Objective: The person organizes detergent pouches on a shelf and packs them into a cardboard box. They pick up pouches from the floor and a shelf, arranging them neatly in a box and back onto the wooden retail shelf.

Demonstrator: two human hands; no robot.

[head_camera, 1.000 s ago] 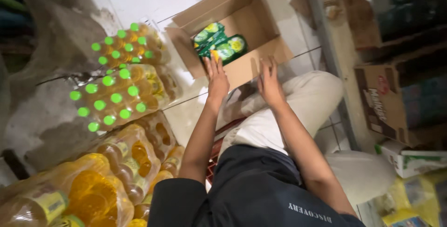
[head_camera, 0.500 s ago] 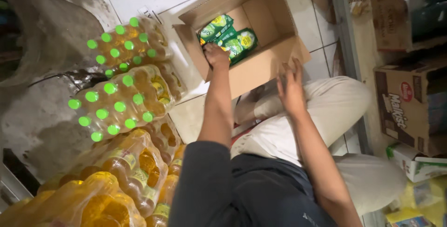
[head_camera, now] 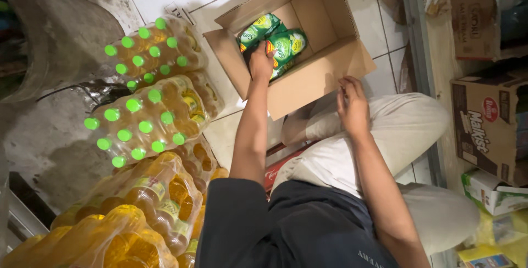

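Observation:
An open cardboard box point(head_camera: 322, 75) sits on the tiled floor in front of me. Several green pouches point(head_camera: 280, 45) lie inside it at the left end. My left hand point(head_camera: 261, 61) reaches into the box and grips the pouches from the near side. My right hand point(head_camera: 352, 105) hovers above my knee, just behind the box's near wall, fingers loosely curled and holding nothing. I am crouched, with pale trousers point(head_camera: 385, 136) and a dark shirt point(head_camera: 297, 229) filling the lower middle of the view.
Shrink-wrapped packs of oil bottles with green caps point(head_camera: 146, 116) are stacked at the left, more packs point(head_camera: 137, 213) below them. Printed cartons point(head_camera: 487, 125) stand on the right beside a metal rail point(head_camera: 421, 59). A grey concrete patch point(head_camera: 49, 136) lies far left.
My left hand has moved from the box's near edge down into the box onto the green pouches. My right hand has drawn back from the box edge toward my knee.

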